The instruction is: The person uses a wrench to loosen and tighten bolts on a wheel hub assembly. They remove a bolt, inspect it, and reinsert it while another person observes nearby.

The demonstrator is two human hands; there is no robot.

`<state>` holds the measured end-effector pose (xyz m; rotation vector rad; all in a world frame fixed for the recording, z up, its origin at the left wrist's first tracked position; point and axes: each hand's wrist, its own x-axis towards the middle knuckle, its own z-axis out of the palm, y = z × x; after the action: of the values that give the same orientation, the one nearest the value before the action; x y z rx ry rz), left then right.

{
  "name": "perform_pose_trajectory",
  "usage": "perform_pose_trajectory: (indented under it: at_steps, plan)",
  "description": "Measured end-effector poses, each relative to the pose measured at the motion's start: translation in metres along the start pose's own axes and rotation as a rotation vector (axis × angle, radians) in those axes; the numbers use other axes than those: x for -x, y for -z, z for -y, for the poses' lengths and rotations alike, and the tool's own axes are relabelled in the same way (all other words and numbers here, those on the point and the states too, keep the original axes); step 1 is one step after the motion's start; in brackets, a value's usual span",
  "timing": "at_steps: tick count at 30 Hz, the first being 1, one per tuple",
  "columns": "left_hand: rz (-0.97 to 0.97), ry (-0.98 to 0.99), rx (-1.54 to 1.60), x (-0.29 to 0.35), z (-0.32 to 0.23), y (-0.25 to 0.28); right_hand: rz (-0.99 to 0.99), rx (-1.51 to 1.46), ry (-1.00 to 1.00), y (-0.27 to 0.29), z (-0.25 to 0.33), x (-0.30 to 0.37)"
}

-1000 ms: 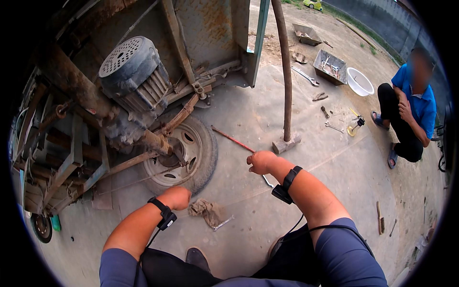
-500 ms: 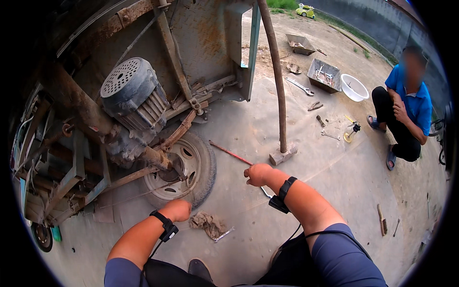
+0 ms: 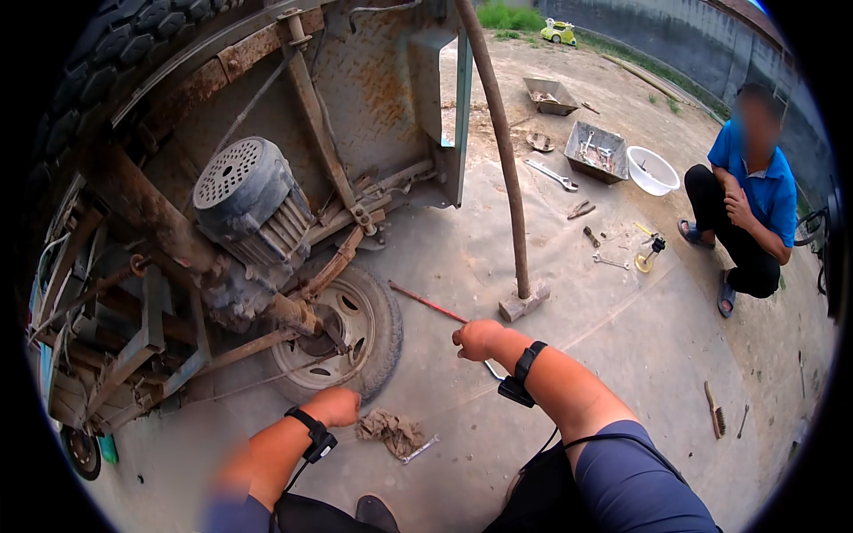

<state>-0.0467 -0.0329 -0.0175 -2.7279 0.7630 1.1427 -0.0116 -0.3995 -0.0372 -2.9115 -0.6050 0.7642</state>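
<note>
My left hand (image 3: 338,407) is curled closed in front of the lower edge of a tyre on a wheel (image 3: 384,342); whatever its fingers hold, if anything, is hidden. Just below it on the ground lie a crumpled brown rag (image 3: 389,430) and a small spanner (image 3: 420,449). My right hand (image 3: 477,338) is also closed, over the near end of a long red bar (image 3: 426,303); whether it grips the bar I cannot tell. A pale blue-white metal end (image 3: 493,369) shows beside the right wrist. Behind this hand lies a sledgehammer head (image 3: 524,302), its long wooden handle (image 3: 502,124) rising upward.
A tipped-up vehicle with a grey motor (image 3: 253,204) and rusty frame fills the left. Pliers (image 3: 581,210), an adjustable wrench (image 3: 553,175), tool trays (image 3: 597,153) and a white basin (image 3: 653,171) lie beyond. A person (image 3: 751,195) squats at right; a wire brush (image 3: 714,410) lies nearer.
The view has tilted slightly, so the vehicle and ground sit lower in it. Both hands stay closed in nearly the same places beside the wheel and the bar.
</note>
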Motion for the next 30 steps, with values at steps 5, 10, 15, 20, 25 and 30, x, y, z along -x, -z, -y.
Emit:
perform_pose_trajectory:
  at_steps: [5,10,15,20,25,30]
  plan:
    - [0.002,-0.002,-0.043,0.003,-0.005,0.002,-0.089,-0.098,0.013,-0.003,-0.001,0.004]
    - [0.005,-0.007,-0.06,0.002,-0.005,0.001,-0.097,-0.113,0.014,-0.004,-0.002,0.004]
    - [0.012,-0.004,-0.079,-0.003,-0.004,-0.001,-0.083,-0.107,0.008,0.0,0.0,0.006]
    - [-0.026,-0.017,-0.03,0.001,-0.005,0.003,-0.081,-0.116,0.004,0.002,0.0,0.008]
    - [-0.536,-0.093,0.139,0.024,-0.03,0.03,-0.018,-0.009,0.027,0.012,0.01,-0.001]
    - [-1.123,-0.4,-0.239,0.06,-0.122,0.114,0.003,-0.058,-0.048,-0.005,0.0,0.002]
